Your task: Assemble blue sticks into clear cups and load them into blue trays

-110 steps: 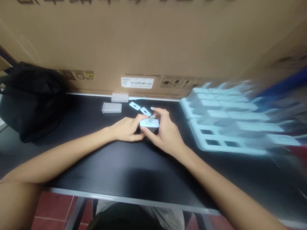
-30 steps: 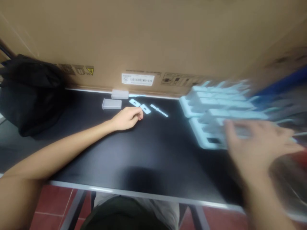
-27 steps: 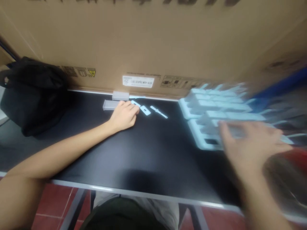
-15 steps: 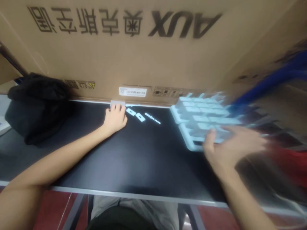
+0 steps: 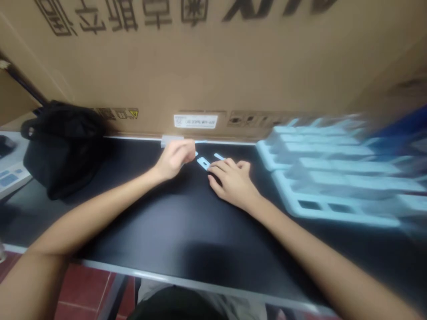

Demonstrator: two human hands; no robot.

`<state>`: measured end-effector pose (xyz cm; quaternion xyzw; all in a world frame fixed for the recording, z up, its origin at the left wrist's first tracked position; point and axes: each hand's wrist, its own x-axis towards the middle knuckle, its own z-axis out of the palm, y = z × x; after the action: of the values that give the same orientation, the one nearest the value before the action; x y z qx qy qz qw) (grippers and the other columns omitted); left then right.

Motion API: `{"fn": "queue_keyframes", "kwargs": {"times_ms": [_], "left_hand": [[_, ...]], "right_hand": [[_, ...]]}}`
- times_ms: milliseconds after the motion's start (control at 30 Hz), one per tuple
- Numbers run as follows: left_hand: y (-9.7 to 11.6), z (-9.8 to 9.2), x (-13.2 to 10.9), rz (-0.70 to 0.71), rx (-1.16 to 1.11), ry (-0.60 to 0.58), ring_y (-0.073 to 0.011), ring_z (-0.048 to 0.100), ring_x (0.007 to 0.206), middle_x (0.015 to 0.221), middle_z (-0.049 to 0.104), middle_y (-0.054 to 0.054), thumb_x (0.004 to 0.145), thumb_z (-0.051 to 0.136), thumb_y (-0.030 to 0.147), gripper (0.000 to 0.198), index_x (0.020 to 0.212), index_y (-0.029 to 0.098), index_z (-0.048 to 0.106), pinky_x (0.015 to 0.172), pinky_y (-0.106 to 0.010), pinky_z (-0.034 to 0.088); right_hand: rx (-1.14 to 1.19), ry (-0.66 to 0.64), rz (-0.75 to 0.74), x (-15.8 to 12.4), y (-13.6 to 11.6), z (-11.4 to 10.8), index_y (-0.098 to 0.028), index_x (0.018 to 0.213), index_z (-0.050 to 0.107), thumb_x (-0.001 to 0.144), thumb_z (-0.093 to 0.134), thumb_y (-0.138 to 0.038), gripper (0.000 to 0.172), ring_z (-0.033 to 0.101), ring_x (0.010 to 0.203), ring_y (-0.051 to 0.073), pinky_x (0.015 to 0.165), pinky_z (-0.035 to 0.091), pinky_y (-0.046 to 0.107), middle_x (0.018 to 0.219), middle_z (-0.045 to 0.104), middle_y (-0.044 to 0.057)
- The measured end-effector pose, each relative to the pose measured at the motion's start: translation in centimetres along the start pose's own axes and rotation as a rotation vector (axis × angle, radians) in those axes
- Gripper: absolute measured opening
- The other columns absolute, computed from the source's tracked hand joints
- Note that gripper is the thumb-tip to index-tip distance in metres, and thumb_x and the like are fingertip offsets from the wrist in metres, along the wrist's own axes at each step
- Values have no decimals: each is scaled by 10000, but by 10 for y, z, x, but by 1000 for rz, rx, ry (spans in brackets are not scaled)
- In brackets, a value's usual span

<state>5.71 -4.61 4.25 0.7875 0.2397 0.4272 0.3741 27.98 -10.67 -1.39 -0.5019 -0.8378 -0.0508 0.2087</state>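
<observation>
My left hand (image 5: 176,159) is closed, its fingers curled just in front of a small pale grey block (image 5: 167,140). Whatever it may hold is hidden. A sliver of light blue shows beside its fingertips. Over the small light blue slotted plate (image 5: 203,162) lies my right hand (image 5: 231,183), palm down and fingers apart, with fingertips at the plate's right edge. A thin light blue strip (image 5: 219,156) sticks out from behind those fingers, the rest of it covered. Another thin blue piece (image 5: 201,142) lies against the back edge.
Light blue racks (image 5: 347,215) with upright pegs and grey blocks, blurred, stand at the right of the black table (image 5: 160,240). A black cloth bag (image 5: 63,151) sits at the left. Behind rises a big cardboard box (image 5: 200,71); a white device (image 5: 13,178) is at far left.
My right hand has moved left from the racks to the small blue pieces. My left hand has come off the grey block, shifted slightly right and curled up. The view has turned somewhat.
</observation>
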Motion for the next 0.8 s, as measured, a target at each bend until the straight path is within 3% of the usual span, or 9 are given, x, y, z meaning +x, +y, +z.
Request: {"fn": "queue_keyframes", "kwargs": {"times_ms": [100,167,300,433,533,667,800], "left_hand": [[15,8,15,-54,-315,60,-106,390,536,590,374,28,1032,500,547,513,658,218,375,580,-303,394],[21,18,23,-73,-431,29,-98,368,522,584,326,38,1009,522,629,561,666,225,337,568,-307,405],[14,39,36,-193,-518,-156,-115,352,511,551,304,24,979,498,644,551,658,239,306,548,-331,416],[-6,46,45,-304,-559,-380,-126,349,487,526,313,11,853,614,637,552,606,248,310,523,-368,419],[-14,43,47,-326,-574,-489,-132,360,471,514,311,12,795,667,625,544,577,251,337,518,-397,435],[-11,37,47,-345,-572,-558,-149,383,473,498,345,-5,767,696,594,522,555,246,370,515,-414,459],[-6,34,45,-352,-513,-601,-192,478,499,504,377,-27,812,674,546,483,561,241,397,549,-451,517]], "right_hand": [[137,-18,-66,-11,-1,-9,-217,1046,707,1065,475,-298,246,628,1065,239,892,259,451,1130,789,63],[214,-8,-76,-14,-1,-15,-222,1017,686,1050,469,-268,225,632,1040,223,892,258,440,1085,786,44],[246,102,71,-13,7,-19,-226,965,636,1010,435,-227,206,617,977,232,872,264,422,987,755,50],[277,156,193,-12,18,-16,-234,933,612,996,451,-284,179,617,920,240,862,288,413,901,717,48],[318,87,172,-14,19,-13,-231,974,633,985,530,-369,172,627,950,251,874,304,413,964,728,57],[325,-86,67,-15,16,-7,-232,1102,711,949,680,-534,341,619,1077,301,889,308,424,1138,727,96],[344,-122,29,-15,19,-5,-280,1216,764,1017,626,-464,304,610,1161,320,917,340,440,1215,714,108]]}}
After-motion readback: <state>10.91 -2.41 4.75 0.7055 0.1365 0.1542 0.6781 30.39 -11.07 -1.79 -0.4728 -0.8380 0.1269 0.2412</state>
